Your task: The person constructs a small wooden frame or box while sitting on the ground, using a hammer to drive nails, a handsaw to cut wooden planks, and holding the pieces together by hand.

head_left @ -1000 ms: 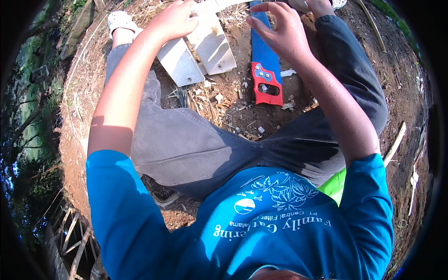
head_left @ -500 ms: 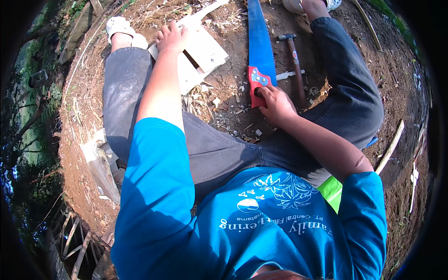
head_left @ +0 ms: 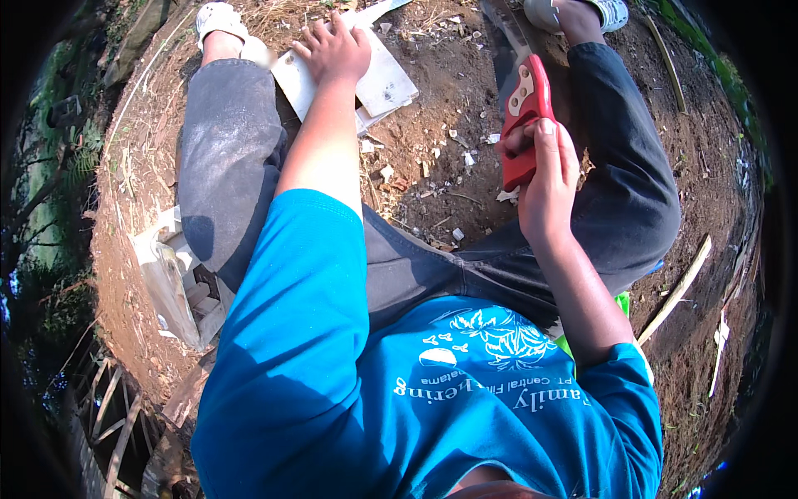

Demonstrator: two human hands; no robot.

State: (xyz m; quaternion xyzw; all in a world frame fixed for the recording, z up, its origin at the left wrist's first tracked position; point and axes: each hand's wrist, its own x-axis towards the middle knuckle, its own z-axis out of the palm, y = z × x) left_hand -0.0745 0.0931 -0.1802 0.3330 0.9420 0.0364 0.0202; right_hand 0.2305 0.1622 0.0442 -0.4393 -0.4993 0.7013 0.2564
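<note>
"While the left hand (head_left: 339, 51) rests on the pale boards (head_left: 389, 81), what is the right hand (head_left: 545, 170) doing?"

"It holds the saw (head_left: 532, 87) by its red handle, off to the right of the boards, with its fingers curled around the grip. The blade points away from the body."

"And the left fingers?"

"Spread wide and laid flat across the boards' upper part, gripping nothing that I can see."

"How far along does it look?"

"I'd judge the holding is done: saw gripped, boards under a palm. No cut is under way, since the blade stands apart from the boards. Whether their edges are already finished, I can't tell."

"Anything else about?"

"Wood chips (head_left: 386, 173) nearer the body than the boards, and a clear plastic bag (head_left: 166, 279) farther left of them, beside the leg."
</note>
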